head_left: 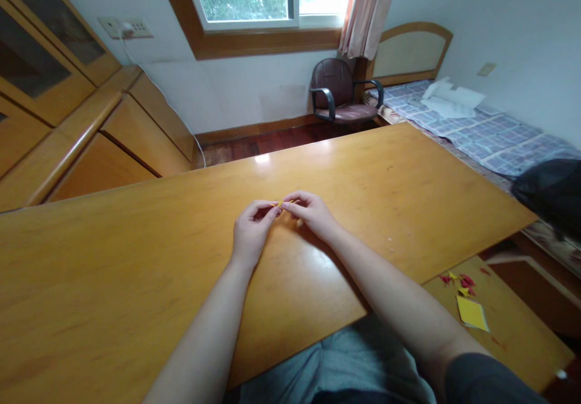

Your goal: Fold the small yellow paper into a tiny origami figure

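Note:
A small piece of folded yellow paper point(280, 203) is pinched between my two hands, just above the wooden table point(136, 283). My left hand point(255, 225) grips its left end between thumb and fingers. On the other side, my right hand point(314, 211) has thumb and fingers closed on its right end. The fingertips of both hands nearly meet and cover most of the paper, so its folded shape is hard to make out.
A lower board point(517, 325) at the right carries a stack of yellow square paper point(472, 313) and several small red and yellow folded pieces point(463, 284). Beyond the table stand an office chair point(338, 92) and a bed point(490, 132). Wooden cabinets point(145, 126) line the left.

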{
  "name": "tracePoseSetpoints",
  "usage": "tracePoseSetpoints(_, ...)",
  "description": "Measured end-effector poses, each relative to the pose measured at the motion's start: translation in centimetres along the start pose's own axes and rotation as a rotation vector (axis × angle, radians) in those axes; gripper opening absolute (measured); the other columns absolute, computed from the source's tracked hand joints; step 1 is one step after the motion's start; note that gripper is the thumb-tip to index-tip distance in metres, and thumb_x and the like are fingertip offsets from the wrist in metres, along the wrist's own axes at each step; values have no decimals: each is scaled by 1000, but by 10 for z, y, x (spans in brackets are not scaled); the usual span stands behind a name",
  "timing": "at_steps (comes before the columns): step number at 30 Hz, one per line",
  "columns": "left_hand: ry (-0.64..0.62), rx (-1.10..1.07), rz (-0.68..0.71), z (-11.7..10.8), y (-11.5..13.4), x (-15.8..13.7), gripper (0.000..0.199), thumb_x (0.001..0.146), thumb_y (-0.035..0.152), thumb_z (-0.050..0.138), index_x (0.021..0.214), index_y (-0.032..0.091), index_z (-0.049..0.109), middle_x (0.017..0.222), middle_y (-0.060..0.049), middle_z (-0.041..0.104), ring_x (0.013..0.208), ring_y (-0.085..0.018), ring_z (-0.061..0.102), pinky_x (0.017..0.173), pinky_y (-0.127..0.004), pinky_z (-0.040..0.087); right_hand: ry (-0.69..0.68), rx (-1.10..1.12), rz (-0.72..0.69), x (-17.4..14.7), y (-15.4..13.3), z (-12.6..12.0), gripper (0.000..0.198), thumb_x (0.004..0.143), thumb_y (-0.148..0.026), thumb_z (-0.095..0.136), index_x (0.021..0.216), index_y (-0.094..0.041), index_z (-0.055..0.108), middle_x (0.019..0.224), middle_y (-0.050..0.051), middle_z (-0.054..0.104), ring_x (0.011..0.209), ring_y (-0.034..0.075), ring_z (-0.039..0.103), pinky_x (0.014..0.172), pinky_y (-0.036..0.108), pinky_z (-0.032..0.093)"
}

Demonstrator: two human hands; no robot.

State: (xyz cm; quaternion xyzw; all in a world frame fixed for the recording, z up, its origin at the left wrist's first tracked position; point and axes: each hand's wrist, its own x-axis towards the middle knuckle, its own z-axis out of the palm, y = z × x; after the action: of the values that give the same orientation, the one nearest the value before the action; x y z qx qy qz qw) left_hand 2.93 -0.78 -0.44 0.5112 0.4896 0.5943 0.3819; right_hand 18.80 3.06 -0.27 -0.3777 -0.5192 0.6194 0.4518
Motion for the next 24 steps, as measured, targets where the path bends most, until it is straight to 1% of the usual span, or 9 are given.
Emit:
tracePoseSetpoints(3, 5, -22, -26, 0, 0, 0, 22, 74, 35, 79, 87, 17, 73, 83, -4, 74, 80, -17, 69, 81, -31, 55, 10, -18, -20, 1, 0, 0, 30, 70, -42, 77, 83, -16, 70, 70, -1, 67, 57, 10, 53, 56, 23, 40)
tracePoseSetpoints(5, 11, -30, -51, 1, -1, 1, 22, 73, 34, 80, 85, 17, 73, 83, -4, 74, 80, -17, 70, 82, -32, 56, 19, -50, -58, 2, 1, 0, 28, 71, -41, 76, 84, -16, 71, 72, 0, 68, 57, 9, 53, 57, 24, 42)
tracePoseSetpoints(8, 21, -61, -89, 0, -3, 1, 23, 72, 34, 81, 85, 17, 73, 85, -5, 75, 79, -17, 70, 82, -32, 56, 34, -92, -106, 2, 3, -1, 29, 73, -41, 75, 89, -17, 73, 77, 1, 68, 58, 9, 54, 57, 24, 43)
tracePoseSetpoints(11, 37, -90, -114, 0, -4, 2, 24, 72, 34, 80, 87, 17, 73, 84, -4, 75, 78, -17, 71, 82, -32, 57, 53, -93, -86, 2, 6, -1, 32, 75, -43, 75, 94, -17, 71, 79, 0, 68, 55, 8, 55, 53, 22, 41)
tracePoseSetpoints(15, 39, -101, -108, 0, -6, 2, 24, 73, 34, 80, 88, 17, 71, 82, -3, 74, 77, -17, 71, 81, -31, 57, 66, -114, -89, 1, 6, 0, 31, 75, -43, 75, 91, -17, 70, 79, 0, 68, 54, 8, 56, 53, 22, 41)
tracePoseSetpoints(18, 23, -82, -89, 0, -7, 2, 23, 74, 33, 79, 89, 17, 71, 83, -3, 74, 79, -17, 71, 81, -31, 56, 59, -135, -102, 1, 6, 0, 29, 76, -41, 75, 92, -17, 72, 78, 1, 69, 54, 9, 56, 54, 23, 42)
tracePoseSetpoints(24, 0, -36, -95, -1, -7, 2, 25, 75, 36, 78, 89, 17, 70, 84, -4, 74, 79, -18, 71, 82, -33, 56, 72, -159, -142, 1, 5, -1, 26, 77, -38, 74, 92, -17, 74, 80, 2, 71, 56, 9, 58, 56, 23, 44)
